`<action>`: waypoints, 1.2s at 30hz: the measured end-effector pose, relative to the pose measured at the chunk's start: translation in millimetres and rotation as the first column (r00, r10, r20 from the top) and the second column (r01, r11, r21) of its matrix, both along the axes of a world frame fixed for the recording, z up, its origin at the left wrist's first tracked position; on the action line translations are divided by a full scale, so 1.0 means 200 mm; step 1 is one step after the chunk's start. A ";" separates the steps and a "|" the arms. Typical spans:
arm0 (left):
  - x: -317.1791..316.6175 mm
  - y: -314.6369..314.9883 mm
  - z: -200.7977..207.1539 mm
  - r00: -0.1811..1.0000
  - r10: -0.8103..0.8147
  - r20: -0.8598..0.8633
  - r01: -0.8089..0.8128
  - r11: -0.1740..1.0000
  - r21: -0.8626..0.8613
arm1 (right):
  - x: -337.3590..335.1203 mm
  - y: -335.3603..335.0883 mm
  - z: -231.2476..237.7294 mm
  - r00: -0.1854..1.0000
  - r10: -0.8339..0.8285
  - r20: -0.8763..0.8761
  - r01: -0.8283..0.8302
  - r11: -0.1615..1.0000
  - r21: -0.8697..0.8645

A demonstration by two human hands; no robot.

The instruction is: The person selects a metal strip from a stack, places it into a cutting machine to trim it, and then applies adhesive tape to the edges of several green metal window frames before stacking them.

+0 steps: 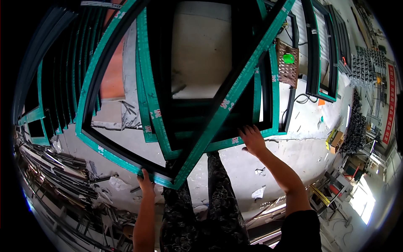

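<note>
A tilted rectangular window frame (226,97), black with green protective film, lies aslant over other frames. My left hand (146,183) is closed on its near lower rail, thumb on top and fingers mostly hidden beneath. Under it, a stack of similar green-and-black frames (157,112) lies roughly square to me. My right hand (253,140) rests on the near rail of this stack toward its right corner, its fingers spread over the green film. The tilted frame's lowest corner points toward my legs.
Many frames (71,90) stand in a row at left, above long dark profiles (54,172) heaped on the floor. At right are more upright frames (322,50), a brown woven basket-like piece (288,67) with a green item, and a yellow box (335,140). Scraps litter the pale floor (294,155).
</note>
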State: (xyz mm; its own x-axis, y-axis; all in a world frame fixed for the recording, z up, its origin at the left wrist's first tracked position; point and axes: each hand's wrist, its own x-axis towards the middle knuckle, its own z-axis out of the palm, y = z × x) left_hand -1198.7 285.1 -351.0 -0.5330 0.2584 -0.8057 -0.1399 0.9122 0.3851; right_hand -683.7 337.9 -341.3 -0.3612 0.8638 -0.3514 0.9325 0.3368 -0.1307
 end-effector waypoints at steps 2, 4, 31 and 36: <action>0.04 0.04 0.01 0.999 -0.031 0.013 0.031 1.000 -0.004 | 0.09 -0.12 -0.18 0.997 -0.064 0.043 0.066 0.997 -0.037; 0.00 0.07 0.06 0.997 -0.053 0.048 0.054 0.998 -0.021 | 0.05 -0.14 -0.22 0.992 -0.119 0.050 0.122 0.989 -0.078; -0.20 0.18 0.05 0.988 -0.138 -0.074 0.138 0.990 -0.011 | -0.13 1.34 0.04 0.993 0.102 -0.065 -0.099 0.994 0.047; -0.23 0.16 0.04 0.986 -0.139 -0.093 0.140 0.990 0.005 | -0.10 1.25 0.03 0.970 0.128 -0.205 -0.098 0.983 0.153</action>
State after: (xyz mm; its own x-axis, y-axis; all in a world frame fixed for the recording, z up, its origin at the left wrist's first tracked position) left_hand -1245.1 317.1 -343.0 -0.5630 0.3448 -0.7511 0.0251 0.9155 0.4015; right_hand -704.6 587.2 -335.9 -0.5128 0.8480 -0.1336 0.8428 0.4677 -0.2662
